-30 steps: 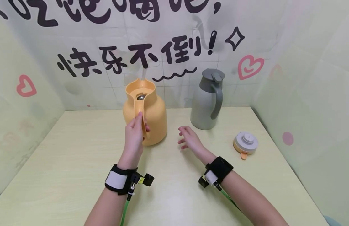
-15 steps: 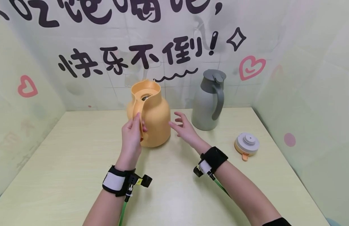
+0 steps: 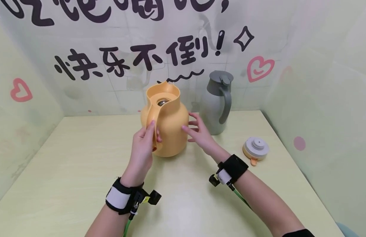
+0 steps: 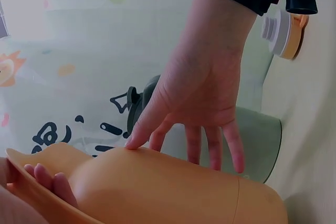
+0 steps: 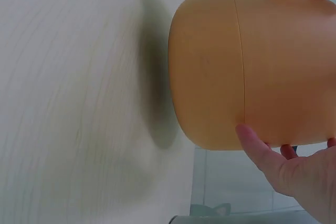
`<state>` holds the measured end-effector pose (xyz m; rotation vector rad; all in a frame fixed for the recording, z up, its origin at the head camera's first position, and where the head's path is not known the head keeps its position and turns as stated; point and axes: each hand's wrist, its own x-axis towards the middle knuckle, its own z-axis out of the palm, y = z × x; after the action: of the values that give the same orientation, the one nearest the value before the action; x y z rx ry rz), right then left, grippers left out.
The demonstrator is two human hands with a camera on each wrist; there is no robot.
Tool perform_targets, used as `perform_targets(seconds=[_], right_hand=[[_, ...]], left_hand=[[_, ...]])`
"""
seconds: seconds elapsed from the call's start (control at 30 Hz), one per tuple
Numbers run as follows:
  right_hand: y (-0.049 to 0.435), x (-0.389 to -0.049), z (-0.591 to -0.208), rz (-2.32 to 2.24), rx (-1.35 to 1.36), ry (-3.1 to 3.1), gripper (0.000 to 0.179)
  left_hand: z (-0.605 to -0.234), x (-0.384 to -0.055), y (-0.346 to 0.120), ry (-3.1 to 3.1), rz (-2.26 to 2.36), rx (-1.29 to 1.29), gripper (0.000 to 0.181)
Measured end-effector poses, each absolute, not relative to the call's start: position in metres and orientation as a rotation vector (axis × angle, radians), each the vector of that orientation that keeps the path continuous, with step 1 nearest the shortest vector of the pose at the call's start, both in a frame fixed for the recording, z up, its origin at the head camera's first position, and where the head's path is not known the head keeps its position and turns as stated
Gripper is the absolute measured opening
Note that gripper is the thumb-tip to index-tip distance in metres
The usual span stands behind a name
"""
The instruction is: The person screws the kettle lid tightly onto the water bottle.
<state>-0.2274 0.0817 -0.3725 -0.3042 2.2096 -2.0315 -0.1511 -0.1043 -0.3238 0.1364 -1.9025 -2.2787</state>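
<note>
A lidless orange thermos jug [image 3: 172, 128] stands upright in the middle of the table; whether its base touches the table I cannot tell. Its open neck shows a shiny metal mouth inside. My left hand [image 3: 142, 148] grips the jug's handle, thumb on top. On the jug's other side my right hand [image 3: 202, 135] touches the wall, with fairly straight, spread fingers in the left wrist view. There, fingertips of the right hand [image 4: 205, 82] lie along the orange body. The right thumb meets the jug [image 5: 252, 72] near its lower seam in the right wrist view.
Close behind my right hand stands a grey thermos jug [image 3: 215, 102] with its lid on. A grey and orange stopper lid [image 3: 256, 149] lies at the right of the table [image 3: 67, 171]. Printed wall sheets enclose the back and sides.
The orange jug has shifted right and slightly nearer with my left hand on its handle. My right hand, apart from it a second ago, now touches its side.
</note>
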Motion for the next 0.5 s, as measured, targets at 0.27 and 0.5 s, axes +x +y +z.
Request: perform_targets(seconds=[0.27, 0.5], right_hand=[[0.099, -0.210, -0.365, -2.114, -0.359, 2.151, 0.060], [0.117, -0.193, -0.365, -2.132, -0.356, 2.112, 0.060]], left_hand=[[-0.317, -0.131, -0.092, -1.971, -2.297, 0.031, 0.038], [-0.318, -0.114, -0.080, -2.059, -2.298, -0.057, 0.040]])
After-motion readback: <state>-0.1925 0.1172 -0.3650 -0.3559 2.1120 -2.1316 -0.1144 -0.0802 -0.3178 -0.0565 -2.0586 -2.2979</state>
